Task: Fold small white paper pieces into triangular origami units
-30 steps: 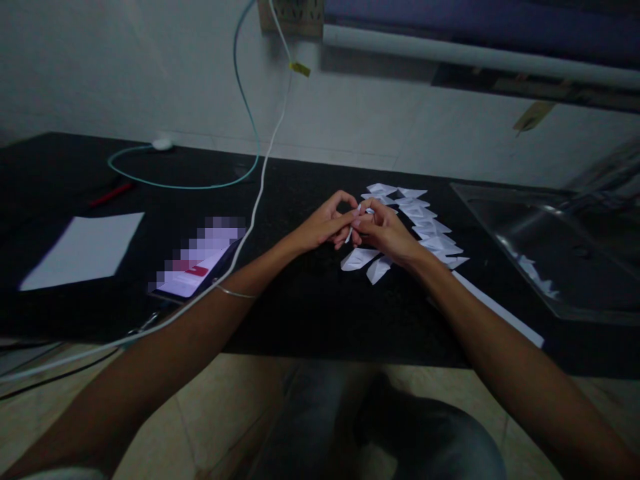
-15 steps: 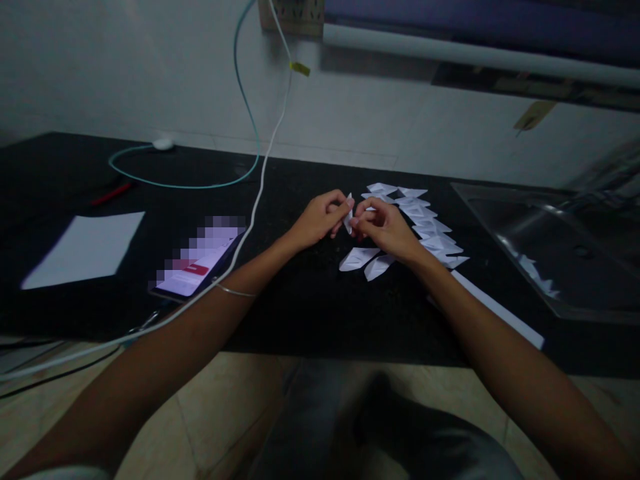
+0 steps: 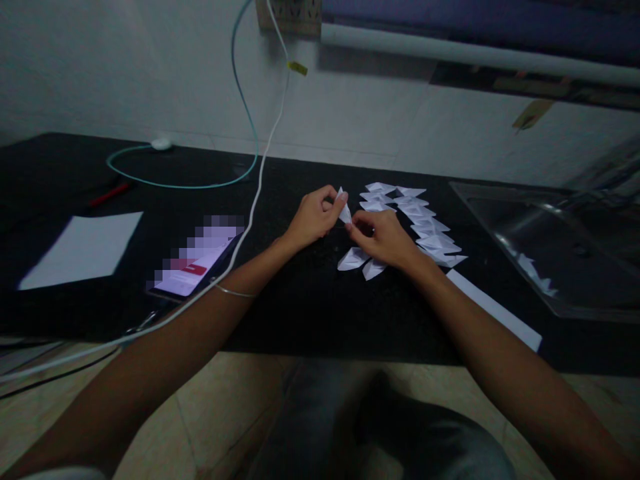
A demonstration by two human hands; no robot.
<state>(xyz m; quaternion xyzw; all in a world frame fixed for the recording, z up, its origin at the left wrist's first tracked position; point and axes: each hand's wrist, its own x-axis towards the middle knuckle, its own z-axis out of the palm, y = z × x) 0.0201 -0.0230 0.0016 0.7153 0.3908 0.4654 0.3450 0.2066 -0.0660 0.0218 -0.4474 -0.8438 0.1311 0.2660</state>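
Between my two hands is a small folded white paper piece (image 3: pixel 344 208), raised a little above the dark counter (image 3: pixel 300 313). My left hand (image 3: pixel 315 217) pinches its upper part between thumb and fingers. At the lower tip, the thumb and forefinger of my right hand (image 3: pixel 377 233) are closed on the same piece. Several folded paper pieces (image 3: pixel 430 223) lie in overlapping rows behind and to the right of my right hand. Two more folded pieces (image 3: pixel 353 259) rest just in front of it, one partly covered by the hand.
A sink (image 3: pixel 575 250) is set into the counter at right, near a white paper strip (image 3: pixel 495 310). On the left lie a white sheet (image 3: pixel 83 250), a lit phone (image 3: pixel 193 260) and a red-handled tool (image 3: pixel 109 194). A white cable (image 3: pixel 260 180) crosses over my left forearm.
The folded paper piece has turned, showing a broader face. My right hand has shifted slightly down and its fingers have closed in at the lower tip.
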